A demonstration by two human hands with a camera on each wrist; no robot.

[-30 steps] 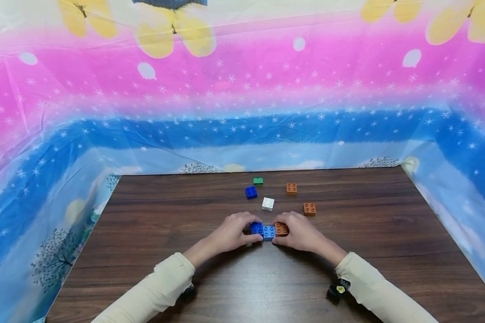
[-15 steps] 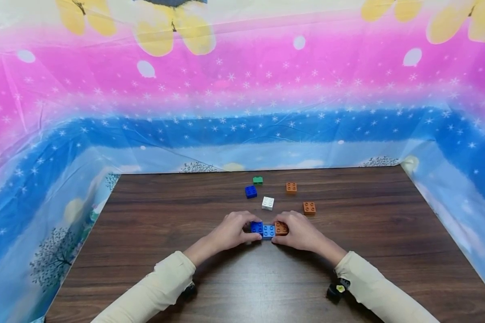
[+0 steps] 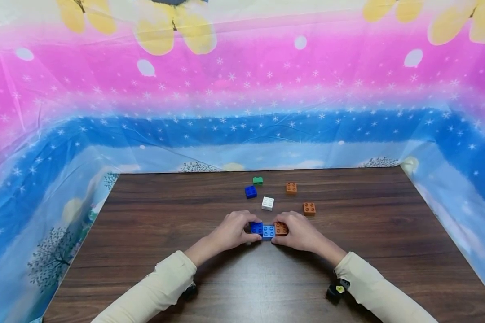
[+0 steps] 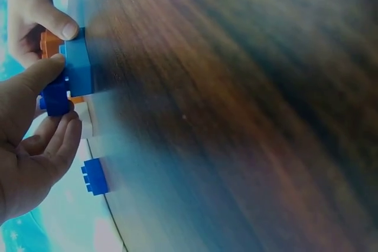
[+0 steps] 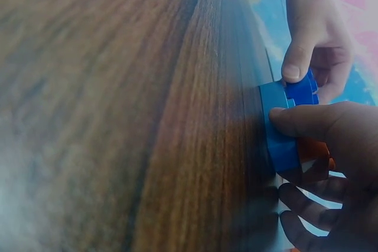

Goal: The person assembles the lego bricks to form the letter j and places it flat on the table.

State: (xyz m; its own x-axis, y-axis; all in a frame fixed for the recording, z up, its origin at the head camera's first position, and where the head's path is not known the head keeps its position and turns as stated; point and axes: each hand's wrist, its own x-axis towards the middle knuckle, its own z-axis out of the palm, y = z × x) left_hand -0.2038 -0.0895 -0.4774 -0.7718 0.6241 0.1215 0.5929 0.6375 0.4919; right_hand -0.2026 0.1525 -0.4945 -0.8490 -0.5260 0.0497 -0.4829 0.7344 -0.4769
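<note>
In the head view a light blue toy brick (image 3: pixel 268 231) sits between both hands on the table. A dark blue brick (image 3: pixel 256 228) is mounted on its left end, an orange brick (image 3: pixel 280 229) on its right end. My left hand (image 3: pixel 234 229) pinches the dark blue brick between thumb and fingers; the left wrist view shows that brick (image 4: pixel 56 97) raised on the light blue one (image 4: pixel 79 66). With my right hand (image 3: pixel 298 229) I grip the orange brick, the thumb lying against the light blue brick's side (image 5: pixel 282 151). Fingers partly cover the orange brick (image 5: pixel 313 157).
Behind the hands lie a white brick (image 3: pixel 267 203), a dark blue brick (image 3: pixel 250 192), a green brick (image 3: pixel 257 180) and two orange bricks, one farther back (image 3: pixel 291 188) and one nearer (image 3: pixel 309 208). A printed cloth (image 3: pixel 242 130) borders the wooden table (image 3: pixel 165 206) at the back and sides.
</note>
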